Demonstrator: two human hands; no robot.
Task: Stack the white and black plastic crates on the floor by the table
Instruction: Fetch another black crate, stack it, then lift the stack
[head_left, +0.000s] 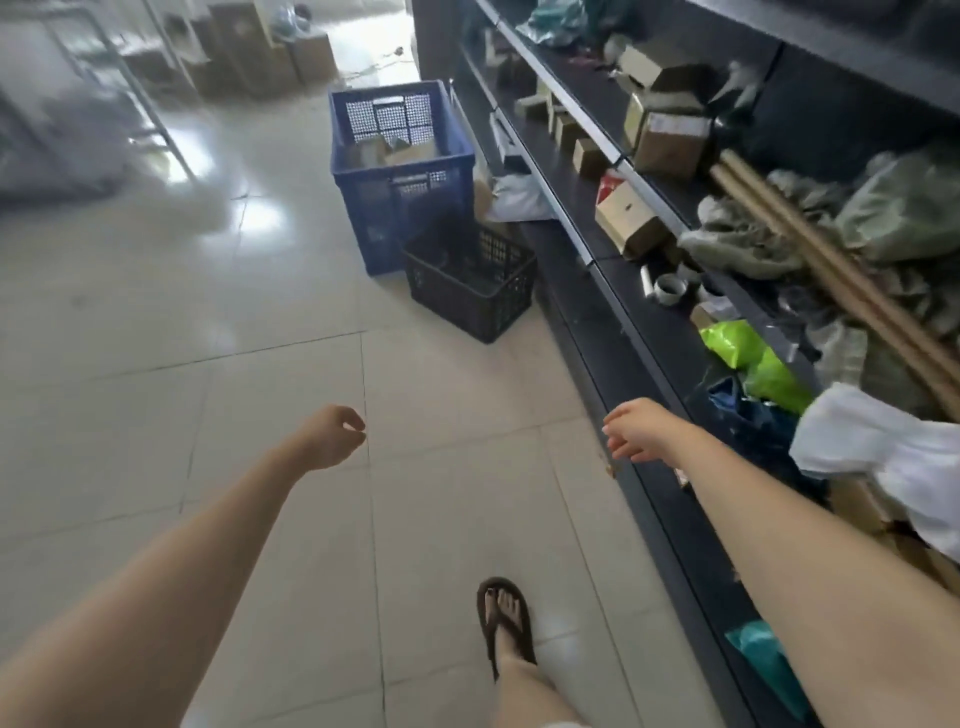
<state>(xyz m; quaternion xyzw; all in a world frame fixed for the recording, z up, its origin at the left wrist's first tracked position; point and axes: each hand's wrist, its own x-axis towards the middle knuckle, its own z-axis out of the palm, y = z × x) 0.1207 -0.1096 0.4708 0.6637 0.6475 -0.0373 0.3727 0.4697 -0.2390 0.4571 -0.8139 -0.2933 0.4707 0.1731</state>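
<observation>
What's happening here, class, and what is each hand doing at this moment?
A person is on a tiled floor beside a cluttered dark shelf unit. Both hands are empty: the left hand is loosely curled, and the right hand is open near the shelf edge. Ahead, a black crate sits on the floor, in front of a taller blue crate that holds some cardboard. Neither hand touches a crate. No white crate is visible, and nothing is stacked yet.

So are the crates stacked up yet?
Not yet. Nothing looks stacked: the black crate sits alone on the floor beside a blue crate, and no white crate is in view. Both the left hand and right hand are empty, short of the crates. Finding the white crate and stacking remain.
</observation>
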